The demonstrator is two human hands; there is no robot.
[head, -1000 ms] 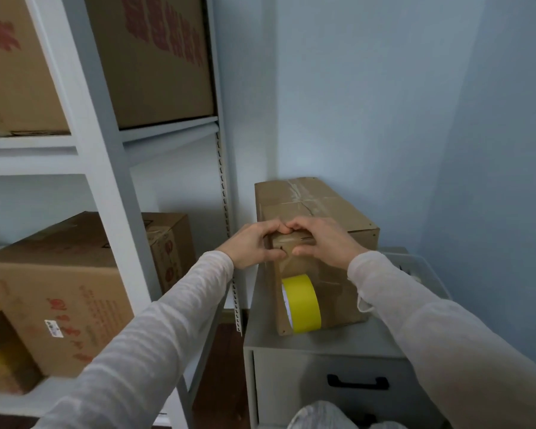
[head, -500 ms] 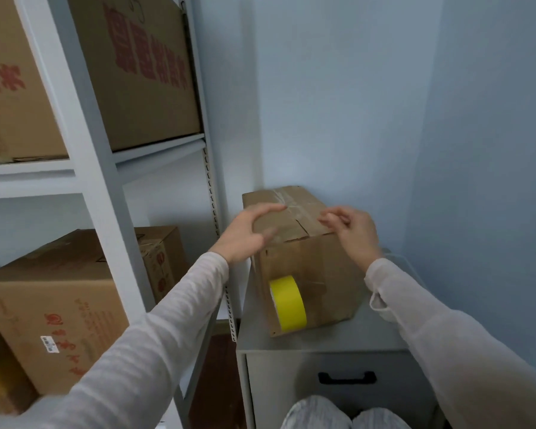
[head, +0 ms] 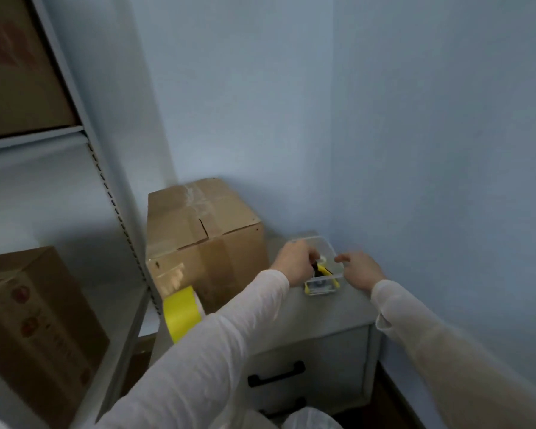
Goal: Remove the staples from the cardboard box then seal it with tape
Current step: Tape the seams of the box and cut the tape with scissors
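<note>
The brown cardboard box (head: 205,233) stands on the grey cabinet (head: 322,314), its top seam and front covered with clear tape. A yellow tape roll (head: 180,314) leans against its front lower left. Right of the box is a small clear plastic bin (head: 330,244) with a yellow latch (head: 321,287). My left hand (head: 294,261) reaches into the bin, fingers curled round a black and yellow tool (head: 321,269). My right hand (head: 359,269) hovers at the bin's right edge, fingers relaxed and holding nothing.
A white metal shelf rack (head: 118,212) on the left holds more cardboard boxes (head: 28,320). Blue walls close in behind and on the right. The cabinet has drawers with black handles (head: 276,374).
Both hands left the top of the cardboard box and moved right to the clear bin. My left hand went into the bin. The view swung right and down.
</note>
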